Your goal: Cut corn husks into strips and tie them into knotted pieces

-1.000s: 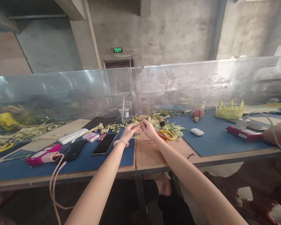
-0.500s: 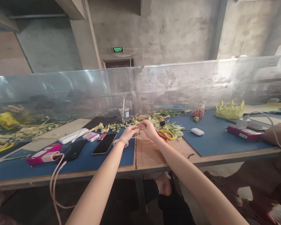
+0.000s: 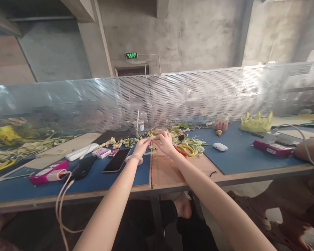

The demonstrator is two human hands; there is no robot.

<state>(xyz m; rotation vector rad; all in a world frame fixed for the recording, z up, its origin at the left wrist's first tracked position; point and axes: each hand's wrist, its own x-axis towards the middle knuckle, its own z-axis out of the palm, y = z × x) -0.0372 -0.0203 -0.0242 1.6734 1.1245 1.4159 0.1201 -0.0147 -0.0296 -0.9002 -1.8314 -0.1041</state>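
Observation:
My left hand (image 3: 142,147), with a pale bangle (image 3: 134,159) at its wrist, has its fingertips pinched together above the table. Close by on the right, my right hand (image 3: 164,143) has curled fingers, its thumb and fingertips near those of the left. Whatever lies between the fingers is too small to make out. Behind both hands spreads a heap of pale green leaf strips (image 3: 198,143). Scissors with red and yellow handles (image 3: 188,150) lie right of my right hand. Small knotted green pieces (image 3: 129,142) are gathered beyond my left hand.
A black phone (image 3: 117,160), a small pink-and-white box (image 3: 101,152) and a magenta power strip (image 3: 48,172) lie to the left. A white earbud case (image 3: 220,146) and a jar (image 3: 221,123) are on the right. Behind stands a perforated metal screen (image 3: 170,94). A co-worker's arm (image 3: 310,150) rests at far right.
My hands have drawn slightly apart at the fingertips. The left has shifted a little left, and the right hand's fingers have lifted and spread somewhat.

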